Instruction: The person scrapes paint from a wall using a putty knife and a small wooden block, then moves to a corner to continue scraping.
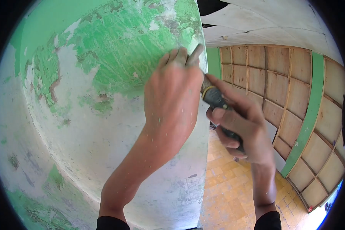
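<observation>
Green paint, flaking and patchy, covers the upper part of a wall (103, 50) that fills the left side of the view; lower down the wall is bare whitish plaster with only small green specks. The wall ends in a vertical corner edge near the middle of the picture.

Both hands work at that edge, high up. The left hand (172, 96) is laid flat over the blade of a scraper (212, 96), its fingers pressing the metal blade against the wall where the green paint meets the plaster. The blade's tip shows just above those fingertips, tilted up to the right. So the left grip is closed down on the blade rather than wrapped round it.

The right hand (241, 126) is just beside and below the left one, off the wall's edge. Its grip is closed around the scraper's dark handle, with the forefinger stretched along the top toward a yellowish band at the handle's neck. The thumb lies across the near side.

Both forearms rise from the bottom of the frame, and dark sleeves (113, 223) show at the elbows.

Beyond the corner, to the right, stands a wooden panel (287, 96) of framed squares with a green strip running down it. Below it lies a yellow tiled floor (226, 191).
</observation>
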